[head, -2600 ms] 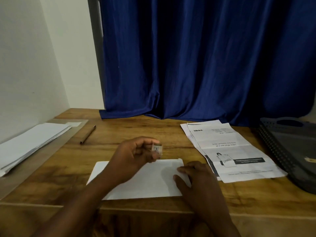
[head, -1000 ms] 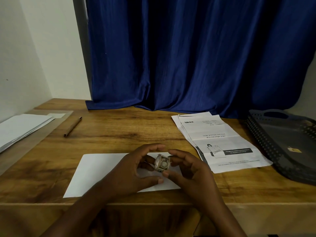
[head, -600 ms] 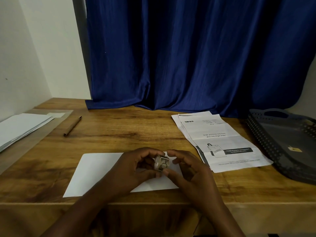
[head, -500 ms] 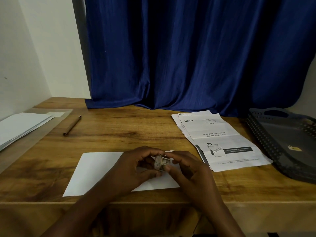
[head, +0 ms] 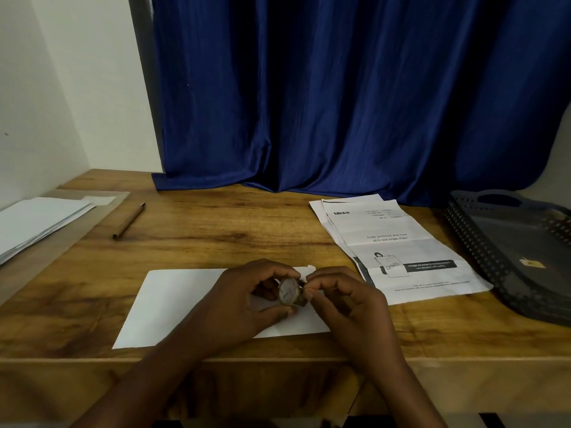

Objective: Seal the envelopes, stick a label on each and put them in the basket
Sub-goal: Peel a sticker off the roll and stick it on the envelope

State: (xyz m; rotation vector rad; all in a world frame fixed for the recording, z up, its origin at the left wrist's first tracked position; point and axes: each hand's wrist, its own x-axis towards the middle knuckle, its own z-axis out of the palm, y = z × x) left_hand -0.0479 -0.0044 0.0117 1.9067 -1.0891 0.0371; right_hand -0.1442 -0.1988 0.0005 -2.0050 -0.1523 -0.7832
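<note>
Envelopes (head: pixel 37 223) wait in a white stack at the far left of the wooden desk (head: pixel 216 236), with a pen (head: pixel 128 221) lying just beside them. One white envelope (head: pixel 173 304) lies flat near the front edge, and both hands now work directly above its right half. Seconds ago the left hand (head: pixel 244 307) held the small roll of labels (head: pixel 289 292) up alone while the right pressed the envelope flat; since then the right hand (head: pixel 349 304) has lifted off the paper and closed in on the roll. The left hand grips the roll by its rim, its round face turned toward the camera, while the right hand's fingertips (head: pixel 309 284) pinch at its edge, apparently picking a label free. That suggests sealing is done for this envelope and labelling is under way, though no label is on the paper yet. Printed sheets (head: pixel 401 242) lie further right, touching neither hand. The dark plastic basket (head: pixel 482 257) sits at the far right, well apart from the envelope, holding no envelope that can be seen.
</note>
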